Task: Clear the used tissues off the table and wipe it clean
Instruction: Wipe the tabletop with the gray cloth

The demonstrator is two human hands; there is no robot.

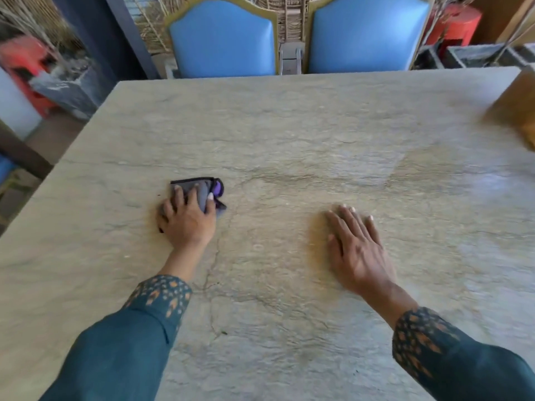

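Stone-textured, grey-beige table fills the view, its surface veined and cracked. Left hand lies near the left side of the table, fingers spread and slightly bent over a folded grey cloth with dark edging and a purple patch at its far right corner; the palm presses the cloth flat against the tabletop. Right hand rests palm-down on the bare surface, well apart from the cloth, fingers straight and close together, holding nothing. Both forearms wear teal sleeves with orange-patterned cuffs. Beyond the far edge stand two blue upholstered chairs with pale frames. A brown wooden object, blurred, sits at the far right edge of the table. Red containers and grey blocks occupy the floor behind. No writing or label is legible anywhere, and no tissues are visible on the table.
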